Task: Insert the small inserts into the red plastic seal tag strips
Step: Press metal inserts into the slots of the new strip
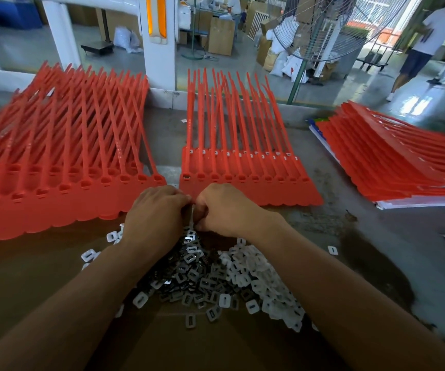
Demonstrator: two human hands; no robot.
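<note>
Your left grip point(157, 210) and right grip point(224, 207) were curled together over the inserts point(216, 274), the red strip point(245, 188) just beyond; what they pinched, I couldn't tell. Probably picking up: next, press one insert squarely into that strip.

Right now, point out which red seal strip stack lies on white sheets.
The rightmost stack: white sheets stick out beneath it, unlike the left stack and middle stack.
</note>
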